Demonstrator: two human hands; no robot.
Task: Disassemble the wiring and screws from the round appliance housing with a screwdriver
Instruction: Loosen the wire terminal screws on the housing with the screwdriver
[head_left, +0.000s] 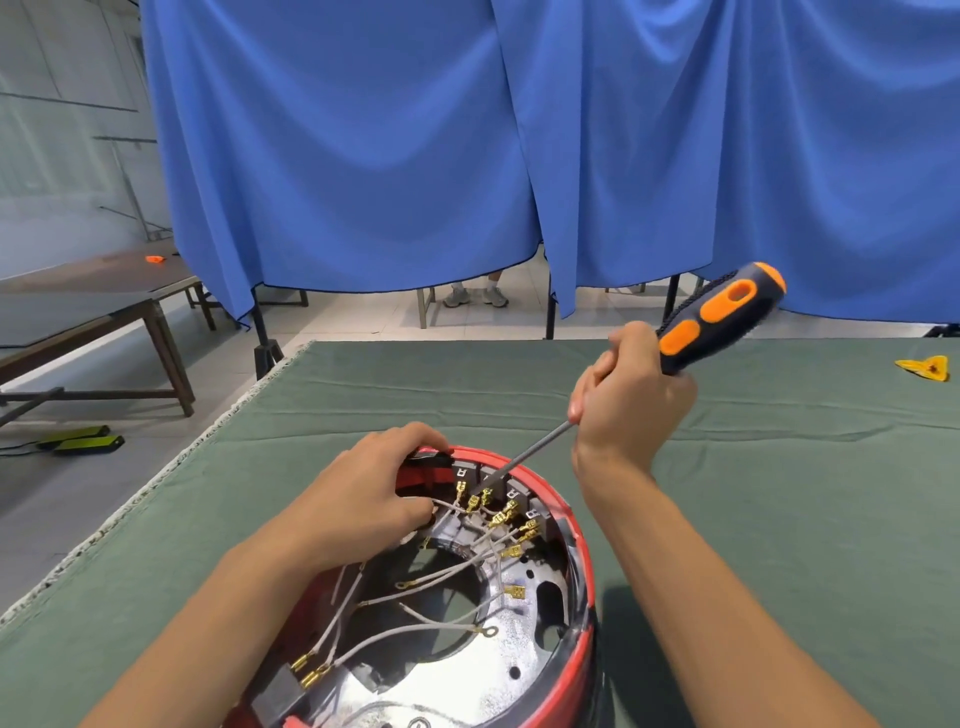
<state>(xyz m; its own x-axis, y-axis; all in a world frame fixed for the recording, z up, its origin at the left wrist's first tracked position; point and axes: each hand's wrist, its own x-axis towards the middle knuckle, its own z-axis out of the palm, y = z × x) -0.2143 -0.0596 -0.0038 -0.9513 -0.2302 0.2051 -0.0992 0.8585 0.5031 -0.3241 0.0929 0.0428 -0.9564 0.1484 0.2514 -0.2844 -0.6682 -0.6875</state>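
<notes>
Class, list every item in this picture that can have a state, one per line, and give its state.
Round red appliance housing: open, insides exposed, lying on the green cloth.
Orange-and-black screwdriver: tilted, tip down among the brass terminals.
Grey wires: several loose, ends free.
Brass spade terminals: clustered by the rim; whether seated is unclear.
Right hand: grips the screwdriver.
Left hand: grips the housing rim.
</notes>
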